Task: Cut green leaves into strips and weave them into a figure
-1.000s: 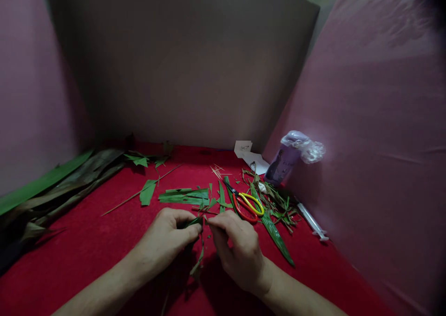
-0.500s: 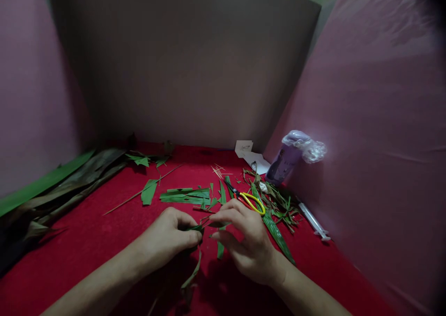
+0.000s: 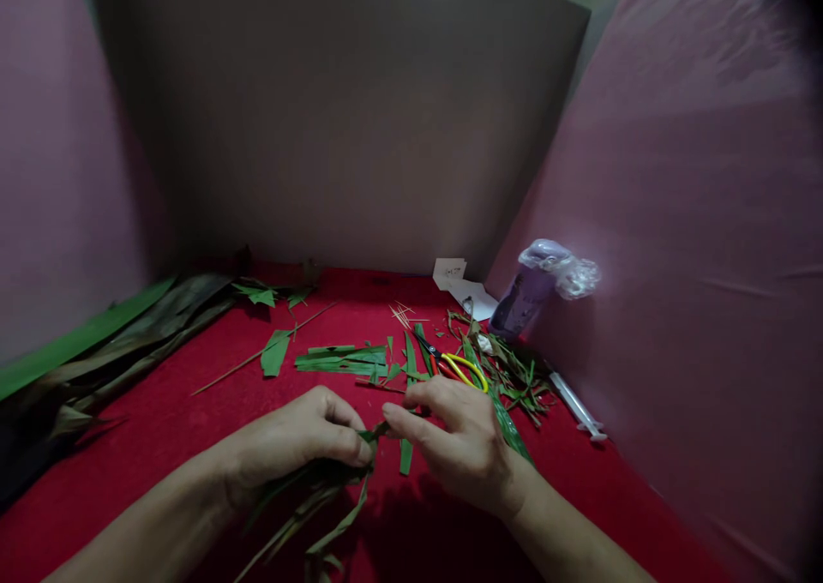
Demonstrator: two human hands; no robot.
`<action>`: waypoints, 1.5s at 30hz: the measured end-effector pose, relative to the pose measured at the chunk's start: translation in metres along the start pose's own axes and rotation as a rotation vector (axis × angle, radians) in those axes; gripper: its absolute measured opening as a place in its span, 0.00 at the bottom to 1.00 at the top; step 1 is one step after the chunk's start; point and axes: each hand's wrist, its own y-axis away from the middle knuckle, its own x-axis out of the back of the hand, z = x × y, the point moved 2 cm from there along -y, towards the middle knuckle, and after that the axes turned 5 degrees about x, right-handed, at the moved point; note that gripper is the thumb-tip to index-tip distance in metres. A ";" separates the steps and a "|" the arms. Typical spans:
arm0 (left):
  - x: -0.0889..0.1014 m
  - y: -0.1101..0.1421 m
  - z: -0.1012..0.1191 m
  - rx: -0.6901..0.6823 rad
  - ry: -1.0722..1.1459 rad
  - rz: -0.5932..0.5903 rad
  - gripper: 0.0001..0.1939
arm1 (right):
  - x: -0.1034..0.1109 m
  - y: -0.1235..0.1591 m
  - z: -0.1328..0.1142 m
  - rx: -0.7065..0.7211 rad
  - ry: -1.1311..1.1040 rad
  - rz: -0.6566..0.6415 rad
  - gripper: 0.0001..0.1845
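We had the bundle of green and brown leaf strips (image 3: 348, 519) over the red cloth-covered surface (image 3: 160, 454), pinched in our left hand's (image 3: 305, 441) fingers. Our right hand's (image 3: 459, 437) fingers were at its tip, grip unclear, can't tell. Beyond: flat green leaf pieces (image 3: 340, 361); red-and-yellow-handled scissors (image 3: 468, 372) just past our right hand; clear plastic syringe (image 3: 577, 407) farther right.
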 end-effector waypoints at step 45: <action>-0.003 -0.006 -0.004 -0.190 -0.026 0.052 0.09 | -0.013 0.006 -0.019 -0.462 -0.247 0.101 0.07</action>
